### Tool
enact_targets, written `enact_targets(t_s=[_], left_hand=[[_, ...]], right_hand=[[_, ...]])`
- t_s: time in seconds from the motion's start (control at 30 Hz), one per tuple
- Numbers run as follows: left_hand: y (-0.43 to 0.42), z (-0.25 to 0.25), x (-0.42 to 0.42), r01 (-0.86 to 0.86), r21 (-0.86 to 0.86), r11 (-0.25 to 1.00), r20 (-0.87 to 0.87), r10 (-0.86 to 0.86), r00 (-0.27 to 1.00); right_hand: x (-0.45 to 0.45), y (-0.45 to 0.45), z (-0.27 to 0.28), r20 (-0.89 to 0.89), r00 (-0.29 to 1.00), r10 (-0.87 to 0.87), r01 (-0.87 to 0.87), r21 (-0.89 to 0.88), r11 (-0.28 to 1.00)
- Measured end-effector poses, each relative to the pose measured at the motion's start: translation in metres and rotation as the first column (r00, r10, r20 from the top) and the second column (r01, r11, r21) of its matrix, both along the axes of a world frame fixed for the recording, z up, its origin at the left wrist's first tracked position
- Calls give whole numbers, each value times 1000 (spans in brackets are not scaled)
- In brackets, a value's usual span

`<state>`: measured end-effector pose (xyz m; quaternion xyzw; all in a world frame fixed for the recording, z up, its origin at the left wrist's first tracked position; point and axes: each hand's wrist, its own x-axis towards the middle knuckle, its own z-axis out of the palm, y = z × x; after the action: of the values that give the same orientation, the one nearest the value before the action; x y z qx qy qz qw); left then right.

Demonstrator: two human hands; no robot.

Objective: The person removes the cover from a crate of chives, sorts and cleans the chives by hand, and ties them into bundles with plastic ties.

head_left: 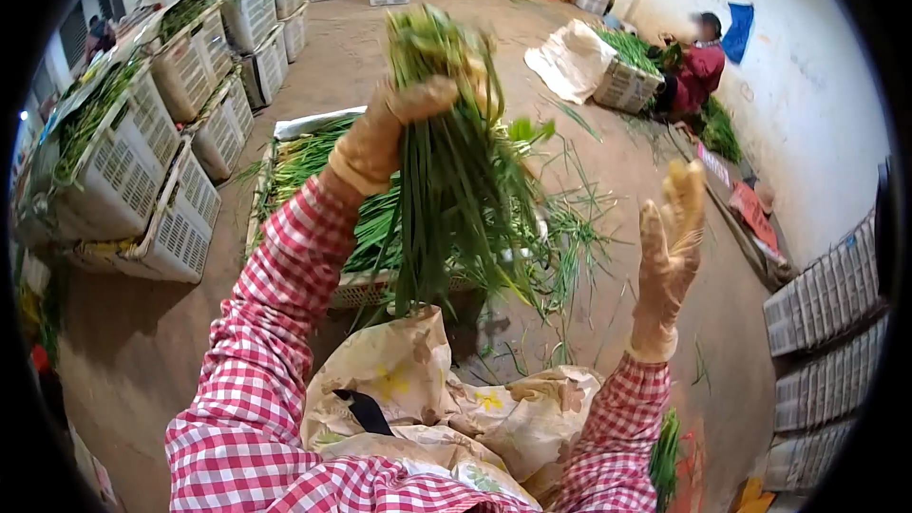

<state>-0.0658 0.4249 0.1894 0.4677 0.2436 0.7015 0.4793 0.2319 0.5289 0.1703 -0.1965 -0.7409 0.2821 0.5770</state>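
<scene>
Held the bunch (446, 209) aloft in the left grip (388, 128), closed firmly around its upper part, with long leaves hanging below and the top end blurred! Hung it right in front of the crate (361, 291), beyond the apron (399, 370); could not tell of any touch between leaf tips and rim. Showed the right grip (671, 237) wide, raised off to the side, with fingers pointing up, well apart from the bunch. Wore gloves (654, 344) on both, below checked sleeves (271, 351) in red and white.

Saw more greens (318, 160) piled in that crate, and loose leaves (575, 237) strewn across the floor (332, 66) to its right. Spotted stacked crates (109, 176) down the left, several heaped with greens, and white crates (822, 294) piled at lower right. Caught, farther off by the wall (807, 85), a co-worker (701, 79) low down beside another crate (627, 87) of greens, with a pale sack (570, 59) at its left edge. Noticed a blue cloth (736, 33) hanging just behind, too!
</scene>
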Motion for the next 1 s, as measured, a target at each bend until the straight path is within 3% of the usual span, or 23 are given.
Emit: enact_targets(t_s=[0.03,0.07,0.1,0.17,0.2,0.27,0.3,0.33,0.4,0.47,0.53,0.6,0.63,0.67,0.73,0.77,0.87,0.93,0.97,1.0], left_hand=[[0,14,4,15,54,998,74,-19,997],[-4,23,15,19,67,998,80,-24,997],[-11,34,32,33,121,992,137,-49,989],[-15,33,57,46,185,982,233,-90,968],[-12,19,64,55,187,981,241,-101,965],[-7,-16,73,69,143,987,423,-125,897],[-9,-33,83,100,130,987,476,-150,867],[-15,-57,92,3,6,1000,438,-5,899],[-33,-120,99,216,-102,971,509,-135,850],[-75,-162,129,294,-465,835,591,46,805],[-96,-234,154,255,-512,820,562,96,822],[-112,-292,165,452,-409,793,764,27,644],[-126,-272,164,621,-271,736,868,-91,488],[-134,-250,166,605,-199,771,890,-117,441],[-137,-237,166,580,-25,814,855,-282,434],[-137,-228,164,582,-26,812,848,-291,443],[-139,-195,152,563,41,826,800,-365,477],[-134,-197,109,706,-35,708,662,-513,547],[-151,-146,104,491,-213,845,562,-305,769],[-168,-108,92,416,-370,831,437,-239,867]], right_hand=[[4,-4,0,-99,990,95,-118,-257,959],[4,-9,-1,107,975,196,-168,-222,960],[0,-23,-4,84,924,373,-340,-262,903],[2,-38,-32,-50,767,640,-555,-551,623],[5,-24,-89,77,709,700,-464,-696,547],[11,-85,-59,176,657,733,-353,-788,505],[7,-109,-71,-19,719,695,-353,-871,341],[4,-133,-83,-205,778,594,-374,-911,175],[-7,-136,-110,-232,758,609,-284,-959,-12],[-11,-137,-137,-224,815,534,-151,-972,-178],[-6,-146,-194,-164,800,577,-118,-986,-117],[1,-182,-193,-136,811,569,-174,-985,12],[7,-195,-192,-2,753,658,-140,-977,158],[13,-206,-188,14,706,708,-186,-961,205],[20,-223,-174,161,662,732,-55,-964,262],[23,-225,-184,159,667,728,-65,-961,270],[29,-227,-206,144,712,688,-16,-975,221],[31,-231,-186,-13,526,850,-275,-949,156],[40,-208,-227,146,324,935,36,-989,142],[41,-208,-192,-150,433,889,-41,-988,-147]])
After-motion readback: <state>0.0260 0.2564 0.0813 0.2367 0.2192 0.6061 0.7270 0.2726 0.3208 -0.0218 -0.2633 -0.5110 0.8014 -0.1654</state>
